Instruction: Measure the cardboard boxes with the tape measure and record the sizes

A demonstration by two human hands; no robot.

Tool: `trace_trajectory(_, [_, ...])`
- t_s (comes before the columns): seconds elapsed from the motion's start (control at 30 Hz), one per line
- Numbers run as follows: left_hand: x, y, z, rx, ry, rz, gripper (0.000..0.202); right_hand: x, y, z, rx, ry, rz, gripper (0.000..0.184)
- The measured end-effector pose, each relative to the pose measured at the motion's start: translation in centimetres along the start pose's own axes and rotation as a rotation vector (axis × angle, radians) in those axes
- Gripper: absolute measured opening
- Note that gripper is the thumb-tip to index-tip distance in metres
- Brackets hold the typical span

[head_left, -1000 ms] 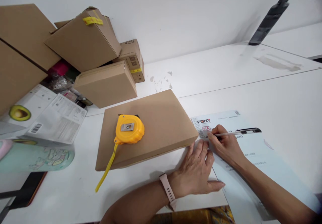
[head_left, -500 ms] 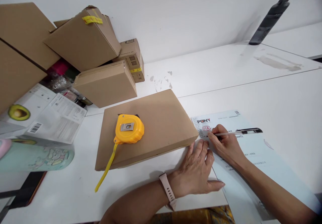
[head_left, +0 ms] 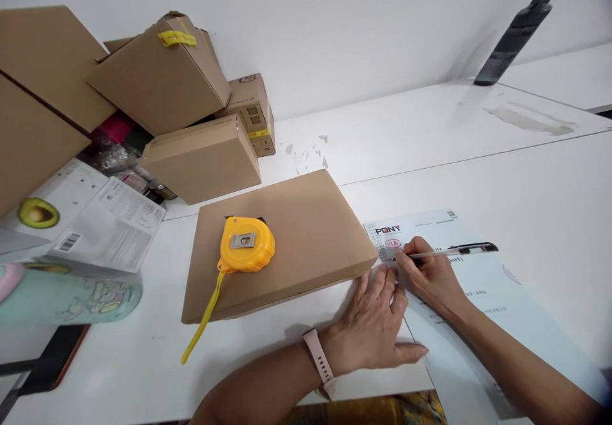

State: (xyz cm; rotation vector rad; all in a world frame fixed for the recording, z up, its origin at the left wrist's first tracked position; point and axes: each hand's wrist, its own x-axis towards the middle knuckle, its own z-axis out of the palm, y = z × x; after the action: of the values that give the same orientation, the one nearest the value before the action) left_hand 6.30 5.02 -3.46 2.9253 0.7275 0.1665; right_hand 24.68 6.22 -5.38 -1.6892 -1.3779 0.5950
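Observation:
A pen point(head_left: 449, 251) with a dark cap end is pinched in my right hand point(head_left: 433, 278), its tip down at the left edge of a light-blue printed document point(head_left: 482, 310). My left hand point(head_left: 375, 326) lies flat with fingers stretched out, beside the near right corner of a flat cardboard box point(head_left: 306, 221) and by the document's left edge. Its wrist wears a pink-banded watch point(head_left: 319, 356). On the flat box rests a yellow tape measure point(head_left: 247, 244), its yellow strap point(head_left: 203, 316) hanging over the near side. What the pen tip marks is too small to make out.
Several cardboard boxes point(head_left: 201, 160) are stacked at the back left. In front of them are a white avocado-printed box point(head_left: 124, 221) and a mint-green bottle point(head_left: 95, 294) lying at the left edge. A dark bottle point(head_left: 514, 36) stands at the back right against the wall.

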Motion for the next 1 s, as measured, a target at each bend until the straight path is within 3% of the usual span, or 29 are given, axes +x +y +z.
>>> trace_trajectory(0.33, [0.0, 0.0, 0.0, 0.004, 0.009, -0.001, 0.085, 0.1, -0.1, 0.1, -0.018, 0.058, -0.029, 0.026])
trace_trajectory(0.5, [-0.1, 0.1, 0.0, 0.003, 0.018, 0.007, 0.084, 1.1, 0.8, -1.5, -0.200, 0.143, -0.196, 0.015])
trace_trajectory(0.63, [0.0, 0.0, -0.1, -0.020, 0.005, -0.001, 0.085, 2.0, 2.8, -2.9, -0.445, 0.021, -0.360, 0.040])
trace_trajectory(0.8, [-0.1, -0.1, 0.7, -0.082, -0.009, -0.013, 0.086, 2.3, 4.4, -2.7, -0.624, 0.011, -0.398, 0.060])
trace_trajectory(0.9, [-0.2, 0.3, 1.3, -0.079, 0.100, 0.005, 0.079, 2.4, 4.5, -2.4, -0.627, 0.051, -0.391, 0.069])
trace_trajectory(1.0, [-0.5, 0.9, -0.7, -0.018, 0.422, 0.121, 0.051, 2.6, 4.6, -2.2, -0.609, 0.111, -0.377, 0.066])
